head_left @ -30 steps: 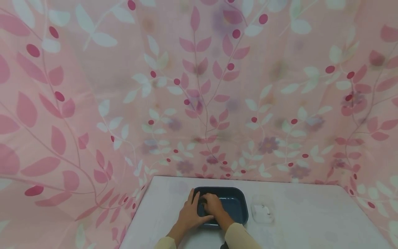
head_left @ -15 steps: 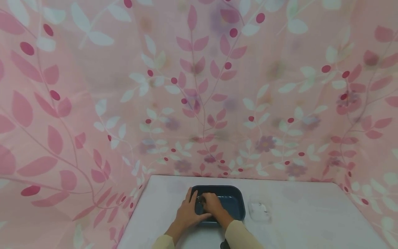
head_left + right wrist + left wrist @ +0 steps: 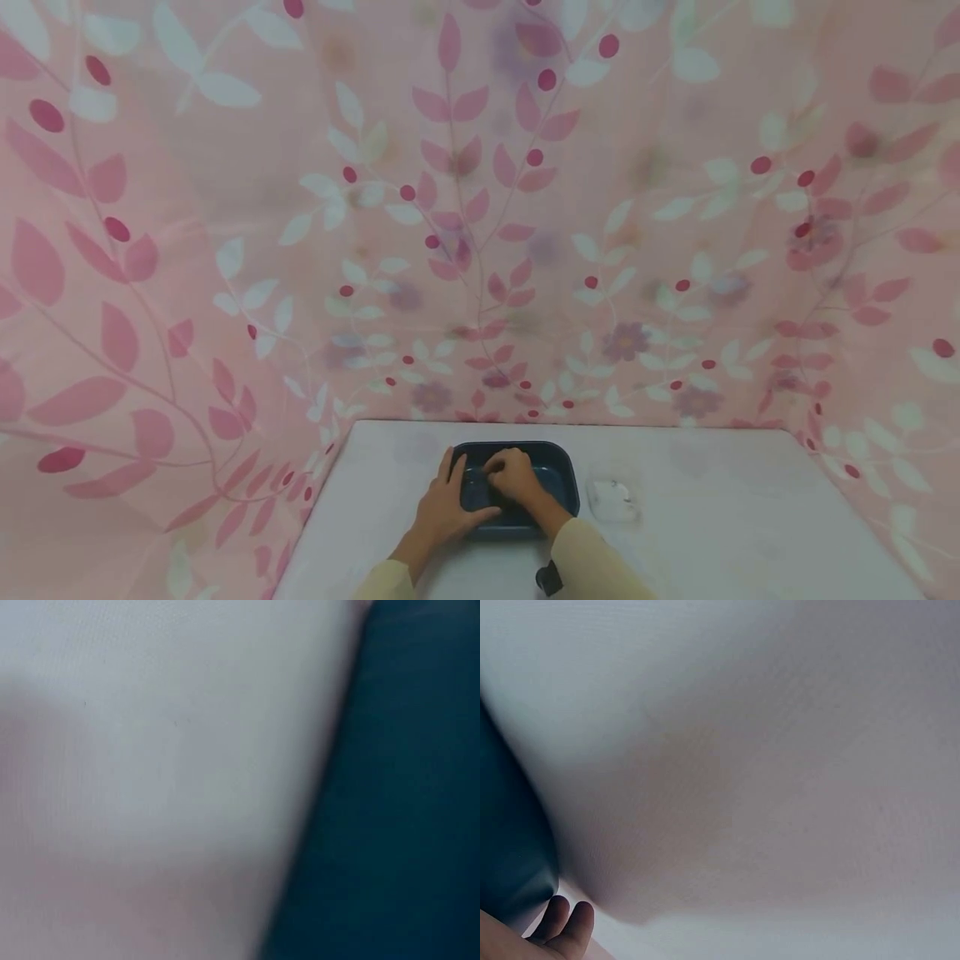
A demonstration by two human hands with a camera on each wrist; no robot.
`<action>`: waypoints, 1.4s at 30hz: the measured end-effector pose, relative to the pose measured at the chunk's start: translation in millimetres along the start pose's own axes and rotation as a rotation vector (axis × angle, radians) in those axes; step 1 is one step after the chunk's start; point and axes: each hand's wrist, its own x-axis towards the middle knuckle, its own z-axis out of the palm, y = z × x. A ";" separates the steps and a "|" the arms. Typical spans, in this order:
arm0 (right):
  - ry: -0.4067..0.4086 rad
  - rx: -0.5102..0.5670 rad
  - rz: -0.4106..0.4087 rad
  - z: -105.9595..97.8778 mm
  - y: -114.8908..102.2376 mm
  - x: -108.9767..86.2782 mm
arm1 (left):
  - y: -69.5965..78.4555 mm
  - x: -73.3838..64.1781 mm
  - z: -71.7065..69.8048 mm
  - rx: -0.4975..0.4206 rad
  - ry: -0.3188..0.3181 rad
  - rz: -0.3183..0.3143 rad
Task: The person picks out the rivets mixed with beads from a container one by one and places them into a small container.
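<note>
A dark blue rectangular dish [image 3: 551, 479] with rounded corners sits on the white table. My left hand [image 3: 442, 507] lies along its left side, fingers straight at the rim and thumb stretched across the front part. Inside the dish is my right hand [image 3: 514, 477], fingers curled and pointing left; I cannot tell what, if anything, they pinch. The left wrist view catches the dish's outer wall [image 3: 514, 832] with two fingertips [image 3: 576, 928] by its lower corner. Only the dish's side [image 3: 405, 795] and tabletop show in the right wrist view; the right hand is hidden there.
Right of the dish stands a small clear plastic container [image 3: 613, 500] with tiny dark bits in it. A black object [image 3: 549, 578] shows beside the right sleeve. Pink floral cloth [image 3: 480, 250] hangs behind and beside the white table [image 3: 720, 517].
The right hand has lifted slightly and drawn a little away from the left hand's fingers, inside the dish. The left hand keeps its place on the dish. The whole view shifts slightly.
</note>
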 end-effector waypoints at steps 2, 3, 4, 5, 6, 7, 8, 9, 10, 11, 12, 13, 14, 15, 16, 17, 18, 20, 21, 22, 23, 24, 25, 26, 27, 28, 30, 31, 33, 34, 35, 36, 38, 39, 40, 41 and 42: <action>0.011 0.023 0.026 -5.8 -2.8 -0.4 | 0.6 -0.7 -0.9 0.001 -0.001 -0.009; 0.008 0.040 0.046 -8.4 -4.0 -0.4 | 0.7 -1.0 -1.3 0.001 -0.002 -0.015; 0.002 0.060 0.070 -10.9 -4.9 -0.2 | 0.7 -1.4 -1.8 0.001 -0.003 -0.018; -0.006 0.080 0.093 -13.4 -5.6 0.3 | 0.5 -1.7 -1.9 0.004 -0.003 -0.019; -0.013 0.105 0.117 -15.8 -5.9 0.7 | 0.4 -1.8 -2.0 0.007 -0.006 -0.022; -0.022 0.138 0.147 -18.4 -6.1 1.0 | 0.7 -2.0 -2.5 0.003 -0.009 -0.021; -0.030 0.172 0.170 -21.2 -6.3 1.4 | 0.2 -1.7 -1.8 0.003 -0.009 -0.022; -0.035 0.196 0.181 -24.4 -6.7 1.6 | 0.0 -1.6 -1.2 0.004 -0.010 -0.019; -0.036 0.220 0.185 -27.8 -7.4 1.5 | 0.2 -2.0 -0.9 -0.001 -0.010 -0.015; -0.035 0.244 0.188 -31.0 -8.0 1.3 | 0.2 -1.9 -0.1 -0.001 -0.010 -0.011; -0.034 0.264 0.190 -34.0 -8.5 1.0 | 0.3 -2.0 0.7 -0.005 -0.009 -0.007; -0.035 0.282 0.190 -35.8 -9.5 0.8 | -0.1 -2.8 0.6 -0.009 -0.009 -0.006; -0.033 0.294 0.189 -37.5 -10.4 0.9 | -1.0 -3.1 1.0 -0.007 -0.007 -0.009; -0.031 0.307 0.192 -39.2 -11.2 1.1 | -1.4 -3.9 0.9 -0.009 -0.003 -0.006; -0.028 0.327 0.203 -40.5 -11.5 1.3 | -1.5 -4.4 0.7 -0.013 0.000 -0.006; -0.024 0.338 0.214 -42.1 -11.6 1.7 | -1.8 -4.5 0.8 -0.010 0.001 -0.005; -0.020 0.345 0.225 -44.1 -11.8 2.2 | -1.6 -4.6 0.6 -0.011 -0.001 -0.008; -0.010 0.350 0.242 -48.9 -12.0 3.2 | -1.8 -3.9 0.9 -0.010 0.001 -0.008; -0.006 0.348 0.252 -51.8 -12.4 3.5 | -1.7 -3.3 1.0 -0.013 0.000 -0.007; 0.001 0.341 0.253 -54.6 -12.4 3.9 | -1.5 -2.6 0.9 -0.014 -0.002 -0.008; 0.006 0.334 0.256 -57.0 -11.9 4.4 | -1.5 -1.9 1.0 -0.013 -0.004 -0.008; 0.010 0.331 0.261 -59.3 -11.5 4.8 | -1.3 -1.0 0.7 -0.016 -0.005 -0.008; 0.012 0.331 0.262 -61.7 -11.0 5.1 | -1.1 -0.3 0.5 -0.017 -0.004 -0.006; 0.013 0.343 0.266 -63.6 -10.3 5.4 | -0.9 0.4 0.3 -0.019 -0.005 -0.006; 0.014 0.355 0.278 -65.6 -9.7 5.6 | -0.6 1.1 0.1 -0.018 -0.008 -0.008; 0.014 0.372 0.282 -66.6 -8.8 6.0 | -0.7 1.2 -0.1 -0.016 -0.007 -0.008; 0.015 0.428 0.295 -69.3 -8.0 6.2 | -1.0 1.8 0.0 -0.011 -0.011 -0.013; 0.018 0.455 0.293 -70.6 -7.4 6.1 | -0.8 1.9 0.0 -0.011 -0.012 -0.015; 0.028 0.498 0.305 -73.8 -6.6 6.1 | -0.3 2.2 0.0 -0.012 -0.011 -0.015; 0.033 0.511 0.311 -75.6 -6.4 5.9 | 0.0 2.2 -0.1 -0.015 -0.008 -0.015; 0.037 0.519 0.317 -77.4 -6.2 5.7 | 0.4 2.1 -0.5 -0.018 -0.006 -0.016; 0.040 0.521 0.324 -79.4 -6.2 5.4 | 0.7 1.7 -0.8 -0.024 0.000 -0.014; 0.044 0.512 0.349 -83.7 -6.6 4.7 | 1.1 1.5 -1.4 -0.028 0.006 -0.017; 0.046 0.508 0.359 -85.9 -6.8 4.1 | 1.2 1.4 -1.5 -0.032 0.006 -0.023; 0.049 0.504 0.365 -88.1 -6.8 3.5 | 1.4 1.3 -1.6 -0.035 0.004 -0.029; 0.051 0.504 0.373 -90.4 -6.6 2.9 | 1.6 1.5 -1.6 -0.037 0.005 -0.032; 0.053 0.498 0.373 -92.8 -6.2 2.1 | 1.6 1.8 -1.4 -0.037 0.006 -0.036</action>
